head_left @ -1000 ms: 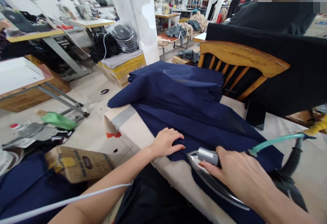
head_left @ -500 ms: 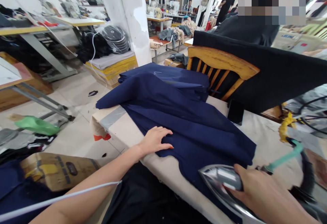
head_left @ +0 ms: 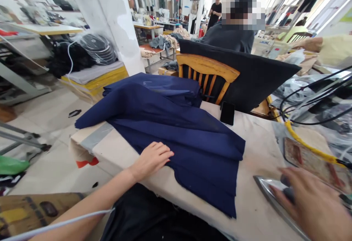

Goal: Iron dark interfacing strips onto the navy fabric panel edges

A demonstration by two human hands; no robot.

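The navy fabric point(head_left: 176, 131) lies spread over the padded desk point(head_left: 255, 149), its near edge reaching almost to the desk's front and its far part heaped in folds toward the far left corner, where 1 fold hangs over the side. The left hand point(head_left: 151, 158) lies flat on the fabric's near left edge, palm down, fingers point(head_left: 165, 152) stretched out and slightly spread, gripping nothing. The iron point(head_left: 277, 200) sits on the bare desk cover to the right of the fabric, apart from the cloth, its shiny soleplate pointing left. The right hand point(head_left: 310, 202) is closed over the iron's handle; it is blurred, so the exact lie of each finger cannot be told. Just behind the iron a worn, rust-stained pad point(head_left: 310, 162) lies on the desk, with a yellow hose point(head_left: 308, 144) curving beside it and black cables point(head_left: 310, 105) running above.

A black phone point(head_left: 227, 113) lies flat on the desk just past the fabric's far right edge. Behind it stands a wooden chair point(head_left: 206, 72), a large black cloth point(head_left: 247, 76) draped by its back, and a person in dark clothing sits beyond that. A white pillar point(head_left: 110, 17) rises at the left, with a yellow-edged platform point(head_left: 93, 78) at its foot. A thin white cord point(head_left: 55, 224) crosses the left forearm near the bottom edge.
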